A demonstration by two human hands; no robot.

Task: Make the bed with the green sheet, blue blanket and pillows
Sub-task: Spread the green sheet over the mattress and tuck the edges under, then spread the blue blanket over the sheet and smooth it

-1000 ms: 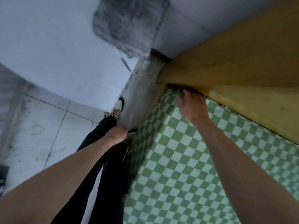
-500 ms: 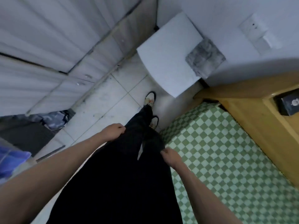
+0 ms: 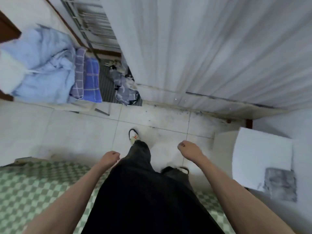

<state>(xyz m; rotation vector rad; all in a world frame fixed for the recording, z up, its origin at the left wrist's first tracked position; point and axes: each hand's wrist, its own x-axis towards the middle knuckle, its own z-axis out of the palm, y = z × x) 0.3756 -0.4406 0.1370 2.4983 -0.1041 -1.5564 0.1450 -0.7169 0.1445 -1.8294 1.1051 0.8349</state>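
Both hands (image 3: 109, 157) (image 3: 188, 150) loosely curled, empty, blue blanket (image 3: 43, 65) heaped beyond tiled floor (image 3: 76, 132), green sheet (image 3: 33, 188) below

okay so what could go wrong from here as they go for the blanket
Both hands, left hand and right hand, hold nothing. The blue blanket lies bunched against a checked blue pillow; lifting one could drag the other onto the tiled floor, which looks grimy. Dark strips near the pile might trip a step.
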